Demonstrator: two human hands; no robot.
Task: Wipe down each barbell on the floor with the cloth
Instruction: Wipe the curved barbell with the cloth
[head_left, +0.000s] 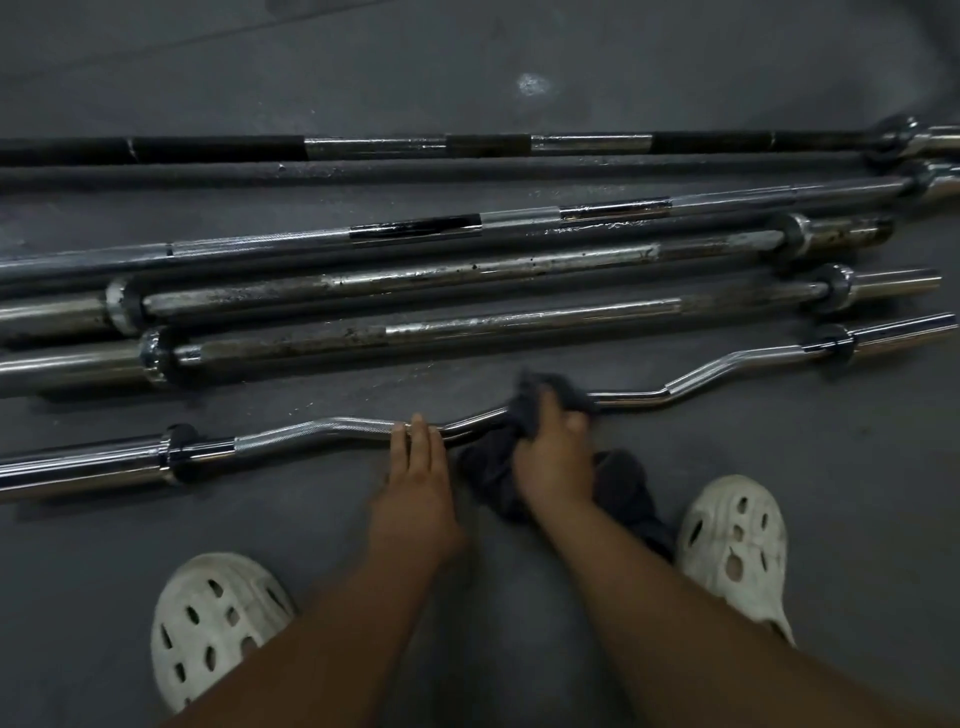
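Several barbells lie side by side on the dark floor. Nearest me is a chrome curl bar (322, 430) with a wavy shaft. My right hand (553, 452) grips a dark grey cloth (493, 467) wrapped over the middle of that bar. My left hand (415, 467) rests just to the left, its straight fingers laid on the bar's shaft. Behind it lie two short, stained bars (519, 325) (441, 275), then a long chrome bar (260, 247) and a long black bar (218, 150) farthest away.
My two feet in white perforated clogs (213, 623) (735, 540) stand on the grey floor (779, 467) either side of my arms. Part of the cloth trails on the floor between my right hand and right foot. A pale smudge (532, 84) marks the floor beyond the bars.
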